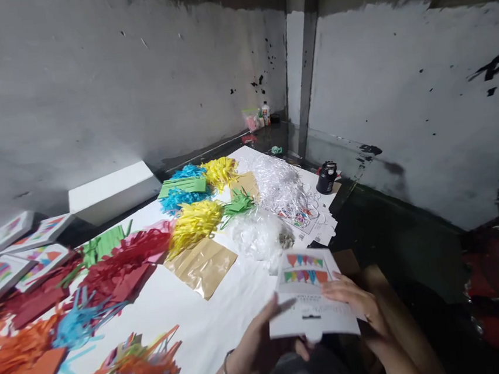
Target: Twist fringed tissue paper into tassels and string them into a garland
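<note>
A white printed cardboard box, flat-looking, with pictures of coloured tassel garlands on it, is held above my lap at the table's near edge. My left hand, a metal bangle at its wrist, grips the box's left side, thumb along the edge and fingers underneath. On the other side, my right hand has its fingers across the printed face and holds the right edge. The slotted tab end of the box points toward me. Just beyond lie crumpled clear plastic bags and a brown plastic-wrapped packet.
Fringed tissue-paper bundles in yellow, red, orange and blue cover the white-topped table. Finished-looking printed boxes pile up at left. Shiny white strands and a black jar stand farther back.
</note>
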Demonstrator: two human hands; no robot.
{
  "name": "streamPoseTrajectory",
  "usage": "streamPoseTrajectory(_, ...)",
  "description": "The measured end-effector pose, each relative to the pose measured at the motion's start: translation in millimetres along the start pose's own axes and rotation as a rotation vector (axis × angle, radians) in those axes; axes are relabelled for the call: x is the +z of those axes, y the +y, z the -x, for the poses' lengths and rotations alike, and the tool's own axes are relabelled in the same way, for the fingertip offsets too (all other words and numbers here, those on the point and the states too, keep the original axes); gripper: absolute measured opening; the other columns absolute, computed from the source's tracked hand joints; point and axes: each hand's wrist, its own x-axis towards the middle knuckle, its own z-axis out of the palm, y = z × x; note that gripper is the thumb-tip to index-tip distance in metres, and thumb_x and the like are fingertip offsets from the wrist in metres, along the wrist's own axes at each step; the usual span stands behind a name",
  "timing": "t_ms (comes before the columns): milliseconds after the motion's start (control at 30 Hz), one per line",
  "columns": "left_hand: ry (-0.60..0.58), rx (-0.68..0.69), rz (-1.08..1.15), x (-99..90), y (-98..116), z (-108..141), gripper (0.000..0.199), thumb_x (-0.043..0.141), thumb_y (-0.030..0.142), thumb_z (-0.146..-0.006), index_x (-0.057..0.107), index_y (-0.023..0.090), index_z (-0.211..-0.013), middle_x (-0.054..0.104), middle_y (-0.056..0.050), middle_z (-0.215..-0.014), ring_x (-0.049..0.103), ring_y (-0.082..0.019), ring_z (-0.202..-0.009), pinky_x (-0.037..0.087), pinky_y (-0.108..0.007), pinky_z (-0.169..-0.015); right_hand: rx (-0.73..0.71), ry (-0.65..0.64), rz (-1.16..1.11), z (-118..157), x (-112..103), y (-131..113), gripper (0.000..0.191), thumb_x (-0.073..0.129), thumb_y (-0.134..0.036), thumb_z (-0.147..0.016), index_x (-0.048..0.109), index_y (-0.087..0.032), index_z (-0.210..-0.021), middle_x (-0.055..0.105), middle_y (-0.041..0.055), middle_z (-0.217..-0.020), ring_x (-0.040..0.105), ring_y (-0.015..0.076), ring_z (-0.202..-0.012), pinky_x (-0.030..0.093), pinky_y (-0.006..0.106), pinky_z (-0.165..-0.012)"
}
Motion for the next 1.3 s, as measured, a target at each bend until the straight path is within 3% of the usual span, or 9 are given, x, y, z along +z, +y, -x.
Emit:
streamPoseTrajectory(67, 0.113, 0.297, -0.149, -13.9, 9.3, -1.6, 0.065, 0.047, 0.072, -0.078, 0.069, 0.011, -0.089, 0.069, -0.012, -0.081, 0.063, -0.021, -0.07, 0.049, -0.034, -0.072, 0.15, 0.12, -0.151, -15.3, 2.3, -15.2, 0.021, 0.057, -0.036, -0.088, 0.073, -0.025, -0.096, 0.073, 0.0056, -0.098, 0.067, 0.0252, -0.096, 0.055, 0.039, -0.088)
streamPoseTrajectory(167, 0.334, 0.686, -0.406, -32.9, 31.4, -0.5, 0.065, 0.075, 0.061, -0.062, 0.065, 0.019, -0.109, 0.066, -0.009, -0.109, 0.058, -0.026, -0.102, 0.044, -0.032, -0.089, 0.366, 0.197, -0.33, -33.5, 7.9, -31.6, 0.023, 0.067, -0.037, -0.081, 0.073, -0.021, -0.097, 0.074, 0.0067, -0.094, 0.07, 0.0261, -0.089, 0.057, 0.036, -0.08)
streamPoseTrajectory(300, 0.193, 0.339, -0.5, -40.0, 55.1, 8.2, 0.063, 0.078, 0.049, -0.065, 0.063, 0.017, -0.117, 0.068, -0.011, -0.111, 0.059, -0.031, -0.105, 0.046, -0.036, -0.088, 0.356, 0.053, -0.522, -49.7, 37.5, -45.6, 0.036, 0.067, -0.037, -0.082, 0.066, -0.016, -0.111, 0.073, 0.0097, -0.098, 0.069, 0.0259, -0.09, 0.057, 0.037, -0.08)
streamPoseTrajectory(367, 0.195, 0.218, -0.473, -40.2, 59.3, 13.1, 0.048, 0.072, 0.047, -0.073, 0.068, 0.014, -0.108, 0.071, -0.011, -0.102, 0.063, -0.029, -0.096, 0.049, -0.036, -0.082, 0.258, 0.217, -0.386, -53.6, 51.8, -48.2, 0.05, 0.068, -0.034, -0.082, 0.054, -0.017, -0.127, 0.07, 0.0118, -0.106, 0.068, 0.0248, -0.092, 0.057, 0.038, -0.079)
streamPoseTrajectory(467, 0.271, 0.214, -0.388, -43.0, 57.5, 18.9, 0.04, 0.07, 0.044, -0.077, 0.07, 0.014, -0.104, 0.072, -0.01, -0.101, 0.064, -0.027, -0.093, 0.049, -0.034, -0.08, -0.123, 0.496, 0.059, -58.7, 58.2, -50.4, 0.059, 0.073, -0.024, -0.078, 0.048, -0.026, -0.132, 0.061, 0.0108, -0.121, 0.06, 0.026, -0.109, 0.051, 0.045, -0.09)
streamPoseTrajectory(600, 0.167, 0.183, -0.241, -48.0, 49.4, 23.1, 0.045, 0.073, 0.041, -0.075, 0.069, 0.013, -0.11, 0.073, -0.011, -0.099, 0.065, -0.028, -0.094, 0.049, -0.036, -0.084, -0.408, 0.282, 0.361, -75.0, 50.8, -59.1, 0.041, 0.066, -0.013, -0.083, 0.06, -0.03, -0.12, 0.06, 0.0066, -0.12, 0.047, 0.027, -0.122, 0.041, 0.05, -0.1)
streamPoseTrajectory(1033, 0.061, 0.096, -0.146, -52.2, 47.1, 21.3, 0.051, 0.075, 0.043, -0.072, 0.068, 0.012, -0.112, 0.072, -0.014, -0.101, 0.065, -0.032, -0.099, 0.046, -0.041, -0.091, -0.341, 0.035, 0.098, -102.7, 31.8, -75.5, 0.01, 0.062, -0.017, -0.086, 0.069, -0.025, -0.085, 0.065, -0.0009, -0.076, 0.058, 0.0163, -0.078, 0.043, 0.038, -0.082)
streamPoseTrajectory(1200, 0.154, 0.08, -0.168, -49.3, 48.7, 15.0, 0.051, 0.075, 0.042, -0.072, 0.068, 0.011, -0.111, 0.073, -0.014, -0.1, 0.066, -0.031, -0.096, 0.047, -0.04, -0.088, -0.287, 0.146, 0.02, -88.2, 39.9, -70.2, 0.013, 0.057, -0.017, -0.088, 0.066, -0.024, -0.081, 0.064, 0.0001, -0.075, 0.059, 0.0162, -0.078, 0.045, 0.035, -0.081)
streamPoseTrajectory(1300, 0.252, 0.132, -0.15, -50.0, 55.7, 15.2, 0.043, 0.073, 0.04, -0.074, 0.07, 0.012, -0.106, 0.073, -0.013, -0.1, 0.066, -0.03, -0.097, 0.047, -0.04, -0.089, -0.03, 0.433, -0.007, -60.1, 24.7, -34.9, 0.011, 0.054, -0.027, -0.09, 0.061, -0.022, -0.082, 0.062, 0.0041, -0.084, 0.06, 0.0186, -0.083, 0.048, 0.033, -0.075)
